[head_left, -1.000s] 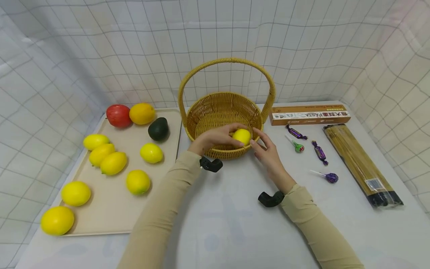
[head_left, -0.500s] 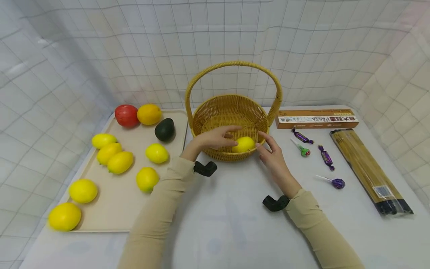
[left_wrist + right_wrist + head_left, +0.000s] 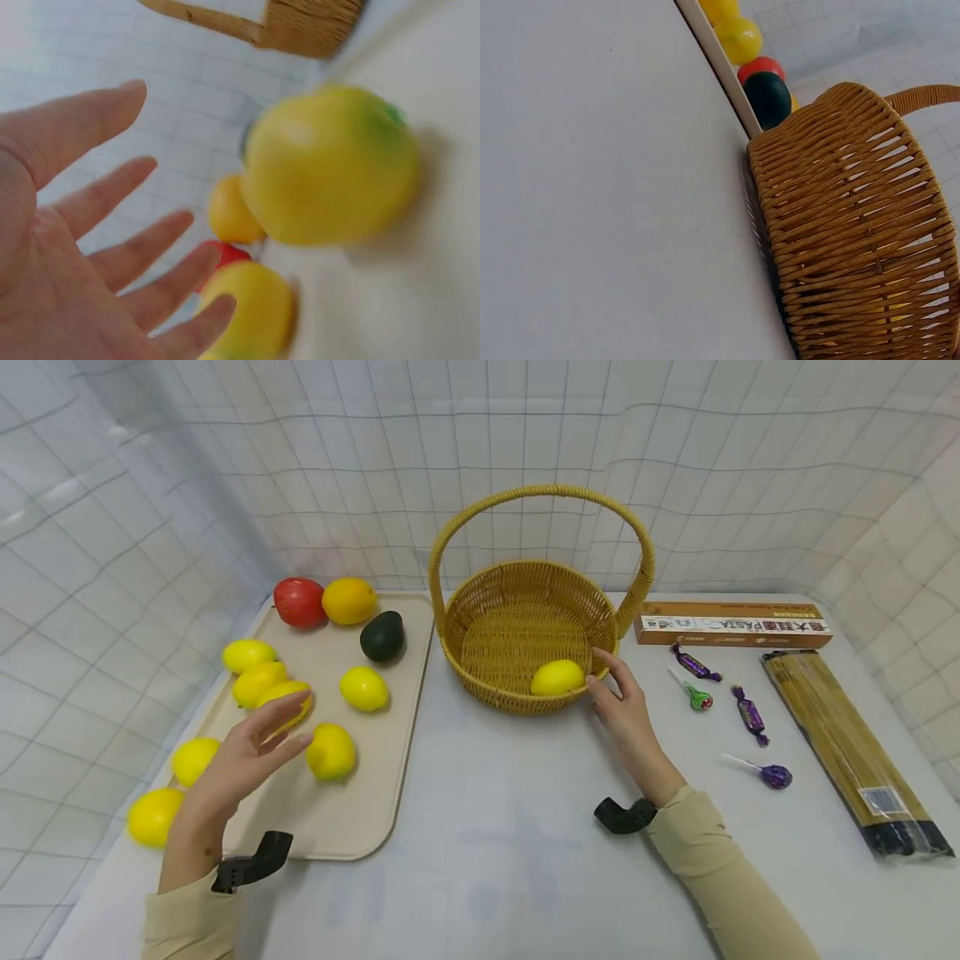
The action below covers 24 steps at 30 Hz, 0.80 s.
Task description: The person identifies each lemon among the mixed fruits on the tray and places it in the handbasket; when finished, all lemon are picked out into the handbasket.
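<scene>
A wicker basket (image 3: pixel 495 602) with a tall handle stands at the table's middle back, and one lemon (image 3: pixel 557 677) lies inside near its front rim. My right hand (image 3: pixel 619 706) rests with straight fingers against the basket's front right side; the right wrist view shows only the basket wall (image 3: pixel 855 240). My left hand (image 3: pixel 251 752) hovers open over the beige tray (image 3: pixel 352 810), above several lemons, the nearest lemon (image 3: pixel 331 751) just right of its fingers. In the left wrist view the spread left hand (image 3: pixel 97 255) faces a blurred lemon (image 3: pixel 330 165).
The tray's far end holds a red apple (image 3: pixel 299 602), an orange (image 3: pixel 348 600) and a dark avocado (image 3: pixel 382 636). Right of the basket lie a pasta box (image 3: pixel 733 624), several wrapped candies (image 3: pixel 747 713) and lollipops, and a spaghetti pack (image 3: pixel 843 745).
My left hand let go of the lemon in the basket and swung left over the tray. The right hand stayed by the basket.
</scene>
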Each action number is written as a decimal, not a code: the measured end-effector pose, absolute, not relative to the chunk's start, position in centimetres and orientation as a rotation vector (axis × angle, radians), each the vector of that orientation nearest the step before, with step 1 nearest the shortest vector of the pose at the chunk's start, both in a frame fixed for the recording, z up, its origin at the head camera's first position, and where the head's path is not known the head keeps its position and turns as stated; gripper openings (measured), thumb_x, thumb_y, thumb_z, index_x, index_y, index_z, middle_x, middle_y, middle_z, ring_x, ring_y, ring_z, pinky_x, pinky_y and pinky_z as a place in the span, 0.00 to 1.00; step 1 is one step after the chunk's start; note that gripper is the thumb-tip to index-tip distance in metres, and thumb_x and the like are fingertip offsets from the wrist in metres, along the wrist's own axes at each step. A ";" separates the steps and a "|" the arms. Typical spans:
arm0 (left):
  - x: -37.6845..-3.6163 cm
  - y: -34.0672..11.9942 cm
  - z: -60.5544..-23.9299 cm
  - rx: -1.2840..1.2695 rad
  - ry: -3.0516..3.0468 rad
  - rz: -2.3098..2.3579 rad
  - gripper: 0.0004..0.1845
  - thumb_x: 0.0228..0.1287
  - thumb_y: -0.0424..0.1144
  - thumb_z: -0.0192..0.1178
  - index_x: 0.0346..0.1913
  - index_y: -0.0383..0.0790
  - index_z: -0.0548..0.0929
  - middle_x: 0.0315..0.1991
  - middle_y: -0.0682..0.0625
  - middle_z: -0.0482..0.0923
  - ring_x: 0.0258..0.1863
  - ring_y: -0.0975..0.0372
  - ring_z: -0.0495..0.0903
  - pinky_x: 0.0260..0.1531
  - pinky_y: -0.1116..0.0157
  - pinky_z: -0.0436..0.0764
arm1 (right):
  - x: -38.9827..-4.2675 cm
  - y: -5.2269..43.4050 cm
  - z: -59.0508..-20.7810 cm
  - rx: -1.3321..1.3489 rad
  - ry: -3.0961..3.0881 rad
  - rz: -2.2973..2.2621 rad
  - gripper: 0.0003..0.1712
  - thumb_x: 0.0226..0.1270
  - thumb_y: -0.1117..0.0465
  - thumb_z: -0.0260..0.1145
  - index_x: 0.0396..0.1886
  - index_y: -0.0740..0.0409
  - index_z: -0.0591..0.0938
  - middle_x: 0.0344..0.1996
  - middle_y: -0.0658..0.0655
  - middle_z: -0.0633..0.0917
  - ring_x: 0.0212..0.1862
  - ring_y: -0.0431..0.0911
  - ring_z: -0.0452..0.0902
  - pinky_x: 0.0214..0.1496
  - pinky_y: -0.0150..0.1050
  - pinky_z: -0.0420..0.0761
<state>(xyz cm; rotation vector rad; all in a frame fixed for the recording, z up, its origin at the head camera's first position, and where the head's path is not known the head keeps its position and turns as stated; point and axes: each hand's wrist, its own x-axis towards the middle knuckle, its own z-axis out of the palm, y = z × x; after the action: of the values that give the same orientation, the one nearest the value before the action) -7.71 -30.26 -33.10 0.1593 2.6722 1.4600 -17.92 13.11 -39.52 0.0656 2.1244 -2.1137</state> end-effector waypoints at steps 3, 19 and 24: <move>-7.0 -30.6 -35.0 0.055 2.633 1.484 0.35 0.68 0.39 0.56 0.72 0.37 0.53 0.71 0.40 0.51 0.68 0.44 0.52 0.64 0.50 0.58 | -17.9 13.4 -39.4 0.075 2.133 -2.110 0.29 0.72 0.54 0.54 0.71 0.45 0.61 0.73 0.51 0.48 0.71 0.50 0.49 0.65 0.53 0.62; -8.8 -25.2 -38.0 0.030 2.603 1.496 0.37 0.60 0.35 0.64 0.70 0.41 0.59 0.62 0.35 0.61 0.56 0.42 0.67 0.53 0.52 0.70 | -18.1 13.4 -39.5 0.045 2.117 -2.135 0.29 0.73 0.54 0.54 0.71 0.44 0.61 0.73 0.50 0.48 0.68 0.53 0.57 0.64 0.52 0.63; -9.4 -24.5 -38.5 0.074 2.311 1.800 0.30 0.64 0.30 0.58 0.67 0.34 0.61 0.60 0.36 0.60 0.50 0.54 0.73 0.47 0.67 0.77 | -18.1 13.2 -39.7 0.051 2.109 -2.137 0.29 0.73 0.55 0.54 0.71 0.44 0.62 0.73 0.49 0.49 0.68 0.54 0.57 0.65 0.52 0.62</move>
<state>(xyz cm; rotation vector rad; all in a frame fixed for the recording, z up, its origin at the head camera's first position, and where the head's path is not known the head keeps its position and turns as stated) -9.42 -24.47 -38.48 0.0738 2.3106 1.7996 -18.14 13.16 -39.73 0.0509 2.1095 -2.1373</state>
